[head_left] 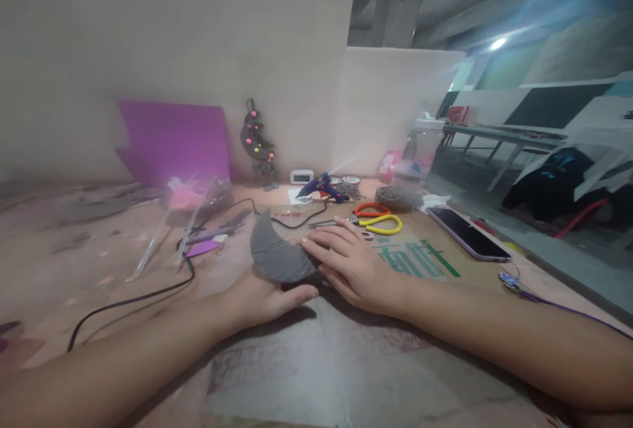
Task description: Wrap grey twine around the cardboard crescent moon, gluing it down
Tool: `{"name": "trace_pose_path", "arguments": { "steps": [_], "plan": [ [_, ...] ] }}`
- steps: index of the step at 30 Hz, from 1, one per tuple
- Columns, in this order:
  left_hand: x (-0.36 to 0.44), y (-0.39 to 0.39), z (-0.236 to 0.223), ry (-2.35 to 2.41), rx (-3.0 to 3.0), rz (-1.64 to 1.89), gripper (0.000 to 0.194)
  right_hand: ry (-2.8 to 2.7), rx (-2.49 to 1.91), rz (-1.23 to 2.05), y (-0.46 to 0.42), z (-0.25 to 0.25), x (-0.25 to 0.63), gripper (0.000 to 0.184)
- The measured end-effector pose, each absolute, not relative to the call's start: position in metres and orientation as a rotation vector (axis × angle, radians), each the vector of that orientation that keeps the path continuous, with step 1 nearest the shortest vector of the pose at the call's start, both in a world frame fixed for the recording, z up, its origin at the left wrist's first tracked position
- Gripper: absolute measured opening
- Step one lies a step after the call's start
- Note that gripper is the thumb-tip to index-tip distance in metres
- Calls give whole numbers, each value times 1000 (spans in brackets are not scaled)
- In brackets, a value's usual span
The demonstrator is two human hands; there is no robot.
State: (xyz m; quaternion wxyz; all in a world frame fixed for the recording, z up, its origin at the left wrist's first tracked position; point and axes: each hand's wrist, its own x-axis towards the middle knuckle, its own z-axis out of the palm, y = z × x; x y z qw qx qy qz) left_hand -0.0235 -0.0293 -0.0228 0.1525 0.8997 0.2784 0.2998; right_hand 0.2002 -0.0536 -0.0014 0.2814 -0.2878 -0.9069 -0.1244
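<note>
A grey crescent-shaped piece wrapped in yarn [277, 253] lies at the middle of the table. My left hand [262, 299] cups it from below, thumb stretched along its lower edge. My right hand [353, 263] rests flat beside it, fingers spread and fingertips touching the crescent's right end.
A blue glue gun [321, 187] with a black cord [148, 296], scissors with yellow and orange handles [378, 217], a grey yarn ball [398, 197], a phone [467, 233], glue sticks [165, 237], a purple sheet [173, 138], a small clock [301, 176] and a decorated dark crescent [256, 141] stand about. White boards [198, 52] wall the back.
</note>
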Motion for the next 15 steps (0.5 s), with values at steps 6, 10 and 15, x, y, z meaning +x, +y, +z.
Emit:
{"name": "trace_pose_path", "arguments": {
  "steps": [6, 10, 15],
  "plan": [
    [-23, -26, -21, 828, 2597, 876, 39, -2399, -782, -301, -51, -2, 200, 40],
    [-21, -26, -17, 839, 2552, 979, 39, -2328, -767, -193, -50, -1, 200, 39],
    [-17, -27, -10, 1027, 2244, 1162, 34, -2049, -841, 219, -43, -6, 202, 28]
  ]
}}
